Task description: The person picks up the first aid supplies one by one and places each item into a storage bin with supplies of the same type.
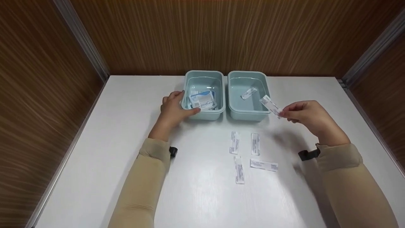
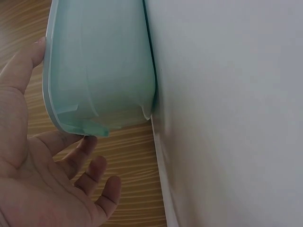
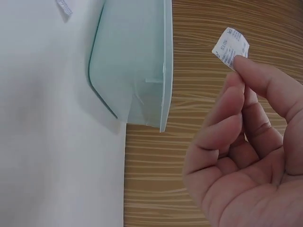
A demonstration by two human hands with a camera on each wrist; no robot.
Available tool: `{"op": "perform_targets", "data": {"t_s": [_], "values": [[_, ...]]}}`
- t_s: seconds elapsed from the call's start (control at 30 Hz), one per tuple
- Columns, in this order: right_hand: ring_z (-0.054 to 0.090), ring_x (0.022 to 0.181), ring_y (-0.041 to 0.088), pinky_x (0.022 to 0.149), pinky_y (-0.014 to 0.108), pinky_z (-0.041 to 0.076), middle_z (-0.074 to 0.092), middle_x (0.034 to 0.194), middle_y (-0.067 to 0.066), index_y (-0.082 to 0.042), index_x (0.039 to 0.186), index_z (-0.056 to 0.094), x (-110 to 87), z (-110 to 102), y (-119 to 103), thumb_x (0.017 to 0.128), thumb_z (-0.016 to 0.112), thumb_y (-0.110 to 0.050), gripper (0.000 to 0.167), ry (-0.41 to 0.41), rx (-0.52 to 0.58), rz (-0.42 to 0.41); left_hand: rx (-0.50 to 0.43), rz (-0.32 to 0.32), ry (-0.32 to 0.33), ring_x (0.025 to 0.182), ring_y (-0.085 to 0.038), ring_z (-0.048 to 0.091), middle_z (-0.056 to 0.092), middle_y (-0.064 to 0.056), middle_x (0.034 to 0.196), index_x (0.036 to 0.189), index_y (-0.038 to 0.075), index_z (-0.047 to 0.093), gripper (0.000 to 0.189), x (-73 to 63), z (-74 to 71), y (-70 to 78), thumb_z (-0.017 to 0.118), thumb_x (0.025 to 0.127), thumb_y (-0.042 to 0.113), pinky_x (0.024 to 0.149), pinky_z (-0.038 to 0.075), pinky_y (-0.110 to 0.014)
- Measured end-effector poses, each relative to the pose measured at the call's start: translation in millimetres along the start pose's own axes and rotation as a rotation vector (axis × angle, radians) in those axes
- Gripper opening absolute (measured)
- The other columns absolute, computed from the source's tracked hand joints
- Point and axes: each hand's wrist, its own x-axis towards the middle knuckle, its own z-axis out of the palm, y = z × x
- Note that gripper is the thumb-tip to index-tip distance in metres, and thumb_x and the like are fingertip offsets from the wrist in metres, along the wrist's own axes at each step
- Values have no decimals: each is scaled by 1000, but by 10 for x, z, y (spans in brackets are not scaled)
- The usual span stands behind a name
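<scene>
My right hand pinches one end of a slim white printed packet between thumb and fingertips. The packet tilts over the right front corner of the right light-blue bin. Inside that bin lies a similar slim packet. Against the left bin my left hand rests at its near left corner, thumb on the front rim and index finger at the side. In the left wrist view, the other fingers hang loosely off that bin. Larger white-and-blue printed packets lie in the left bin.
Several slim white packets lie on the white table before the right bin, among them an upright one and a crosswise one. Wood-grain panels stand behind and at both sides. The bins sit side by side near the back edge.
</scene>
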Motion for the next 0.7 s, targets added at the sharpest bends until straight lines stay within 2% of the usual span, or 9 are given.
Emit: {"op": "perform_targets", "data": {"t_s": [0.3,0.5,0.7], "values": [[64,102,15,91,26,54,78,96,-21,-15,121,84,213,-19,-209,103,85,-41,31,54,-68,20,-11,9,6,160,-31,31,40,-5,179,177,21,41,109,-8,4,2,94,89,56,134,36,-59],[61,102,19,94,37,48,75,95,-19,-12,126,82,381,50,-286,103,84,-42,37,90,-88,10,-3,20,6,160,-33,32,39,-6,180,177,20,40,110,17,13,-41,94,89,58,134,36,-60],[57,111,27,101,44,49,73,105,-9,-9,129,80,516,134,-331,103,84,-41,41,101,-90,35,-22,19,-7,159,-33,32,39,-5,179,178,21,39,110,25,39,-64,94,89,57,132,38,-61]]}}
